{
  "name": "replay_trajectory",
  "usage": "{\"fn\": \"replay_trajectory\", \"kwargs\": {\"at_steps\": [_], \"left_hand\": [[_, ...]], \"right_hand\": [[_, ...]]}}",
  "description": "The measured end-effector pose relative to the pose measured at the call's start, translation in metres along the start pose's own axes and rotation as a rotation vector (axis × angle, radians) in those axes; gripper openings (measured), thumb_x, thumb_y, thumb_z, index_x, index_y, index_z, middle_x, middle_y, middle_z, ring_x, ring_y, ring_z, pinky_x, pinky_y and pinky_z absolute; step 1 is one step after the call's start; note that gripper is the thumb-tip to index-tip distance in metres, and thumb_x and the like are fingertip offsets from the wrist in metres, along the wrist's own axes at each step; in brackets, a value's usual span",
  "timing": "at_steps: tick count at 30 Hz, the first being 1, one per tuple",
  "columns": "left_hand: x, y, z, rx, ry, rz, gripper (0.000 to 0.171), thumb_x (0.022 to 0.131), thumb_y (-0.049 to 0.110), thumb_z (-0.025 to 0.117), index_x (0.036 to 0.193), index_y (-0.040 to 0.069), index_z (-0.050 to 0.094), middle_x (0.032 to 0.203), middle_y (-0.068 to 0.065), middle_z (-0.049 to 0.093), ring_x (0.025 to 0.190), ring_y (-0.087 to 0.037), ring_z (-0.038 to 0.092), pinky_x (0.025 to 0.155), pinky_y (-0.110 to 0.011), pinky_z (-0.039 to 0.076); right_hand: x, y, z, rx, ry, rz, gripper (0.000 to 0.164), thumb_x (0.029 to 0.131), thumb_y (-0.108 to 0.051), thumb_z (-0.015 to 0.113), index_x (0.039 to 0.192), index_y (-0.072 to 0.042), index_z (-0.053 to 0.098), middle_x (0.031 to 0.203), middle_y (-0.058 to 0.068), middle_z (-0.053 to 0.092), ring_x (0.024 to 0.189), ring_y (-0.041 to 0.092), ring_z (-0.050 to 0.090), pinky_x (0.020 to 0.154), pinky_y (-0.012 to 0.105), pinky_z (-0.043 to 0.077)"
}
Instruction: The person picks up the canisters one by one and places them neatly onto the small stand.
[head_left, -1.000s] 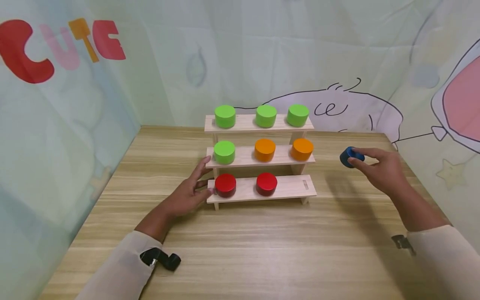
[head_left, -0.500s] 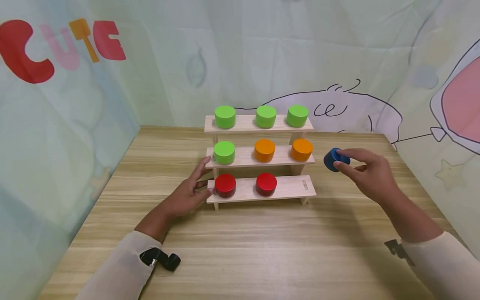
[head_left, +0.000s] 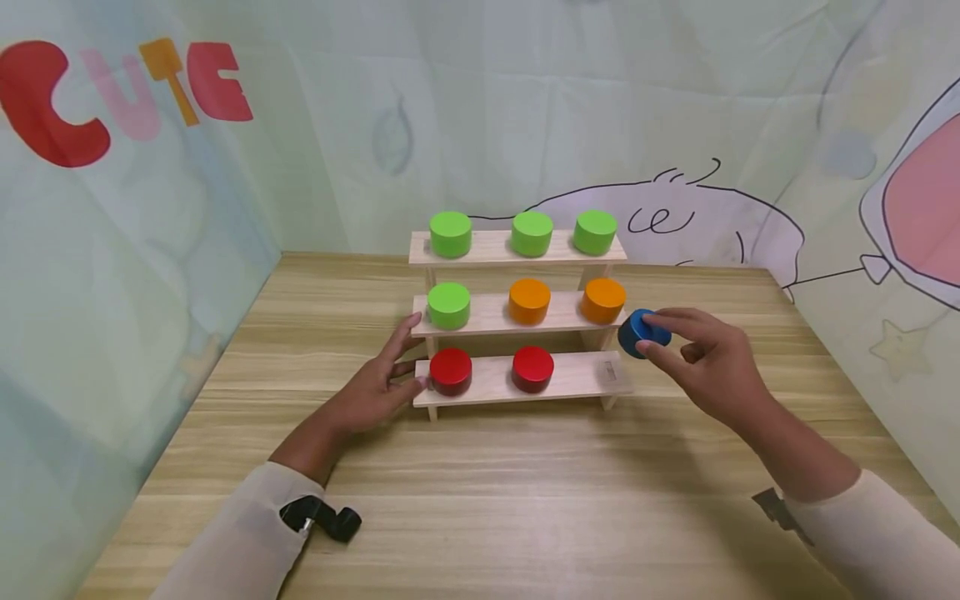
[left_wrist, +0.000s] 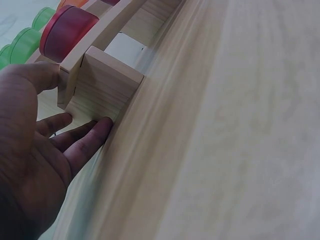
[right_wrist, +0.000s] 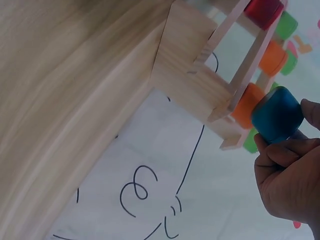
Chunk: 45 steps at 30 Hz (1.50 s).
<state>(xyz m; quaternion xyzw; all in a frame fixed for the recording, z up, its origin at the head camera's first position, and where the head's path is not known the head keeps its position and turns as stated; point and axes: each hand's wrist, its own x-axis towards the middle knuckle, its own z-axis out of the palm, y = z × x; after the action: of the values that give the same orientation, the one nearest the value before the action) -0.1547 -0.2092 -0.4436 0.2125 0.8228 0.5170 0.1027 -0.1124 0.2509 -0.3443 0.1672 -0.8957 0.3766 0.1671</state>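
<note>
A three-tier wooden stand (head_left: 573, 377) stands on the table in the head view. My right hand (head_left: 708, 358) pinches a blue cylinder block (head_left: 634, 334) between thumb and fingers, tilted, just off the stand's right end. In the right wrist view the blue cylinder block (right_wrist: 277, 115) appears in front of an orange block (right_wrist: 247, 106). My left hand (head_left: 375, 392) touches the stand's left end with fingers spread. In the left wrist view its thumb (left_wrist: 47, 75) rests on the lowest tier's end, its other fingers beside the side support (left_wrist: 107, 80).
Two red blocks (head_left: 532, 369) sit on the lowest tier, with bare wood to their right. On the middle tier are a green block (head_left: 448, 306) and two orange blocks (head_left: 529, 302). Three green blocks (head_left: 532, 234) line the top tier. A printed cloth (head_left: 337, 125) hangs behind the table (head_left: 480, 500).
My right hand has moved left and slightly nearer with the blue cylinder block, from well right of the stand to its right end. My left hand and the stand have stayed still.
</note>
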Motion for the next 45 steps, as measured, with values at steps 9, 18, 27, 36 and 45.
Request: {"fn": "replay_trajectory", "kwargs": {"at_steps": [9,18,27,36,45], "left_hand": [[0.000,0.001,0.000,0.009,0.002,-0.002,0.095,0.109,0.016,0.065,0.173,0.052,0.004,0.178,-0.020,0.029,0.152,-0.054,0.050,0.109,-0.057,0.059],[0.000,0.002,0.000,-0.001,-0.002,0.002,0.095,0.109,0.016,0.065,0.173,0.051,0.003,0.178,-0.021,0.029,0.152,-0.055,0.050,0.110,-0.058,0.058],[-0.001,0.004,0.000,-0.001,-0.002,0.005,0.096,0.109,0.015,0.065,0.173,0.050,0.003,0.178,-0.021,0.028,0.152,-0.055,0.050,0.110,-0.057,0.058],[-0.001,0.004,0.000,0.007,0.002,0.002,0.096,0.109,0.016,0.065,0.173,0.050,0.003,0.178,-0.021,0.029,0.152,-0.055,0.051,0.110,-0.058,0.058],[0.000,0.000,0.000,0.009,0.001,-0.002,0.096,0.109,0.017,0.065,0.173,0.052,0.003,0.179,-0.020,0.028,0.152,-0.054,0.050,0.109,-0.057,0.059]], "right_hand": [[-0.001,-0.002,0.021,-0.030,-0.046,-0.022,0.036,0.096,-0.012,0.086,0.131,-0.006,0.080,0.133,0.017,0.078,0.102,0.025,0.073,0.066,0.012,0.054],[0.000,-0.002,0.031,-0.061,-0.095,0.001,0.040,0.096,-0.016,0.086,0.134,-0.006,0.079,0.137,0.016,0.076,0.118,0.037,0.075,0.077,0.014,0.058],[-0.001,-0.004,0.036,-0.123,-0.154,0.010,0.044,0.094,-0.016,0.088,0.135,-0.005,0.077,0.140,0.017,0.075,0.123,0.039,0.074,0.084,0.054,0.068],[-0.002,-0.001,0.040,-0.135,-0.200,0.039,0.047,0.094,-0.017,0.089,0.136,-0.003,0.076,0.142,0.019,0.074,0.129,0.043,0.072,0.087,0.056,0.068],[-0.001,-0.001,0.041,-0.155,-0.243,0.057,0.047,0.095,-0.020,0.088,0.137,-0.003,0.076,0.143,0.019,0.073,0.131,0.044,0.071,0.091,0.059,0.067]]}}
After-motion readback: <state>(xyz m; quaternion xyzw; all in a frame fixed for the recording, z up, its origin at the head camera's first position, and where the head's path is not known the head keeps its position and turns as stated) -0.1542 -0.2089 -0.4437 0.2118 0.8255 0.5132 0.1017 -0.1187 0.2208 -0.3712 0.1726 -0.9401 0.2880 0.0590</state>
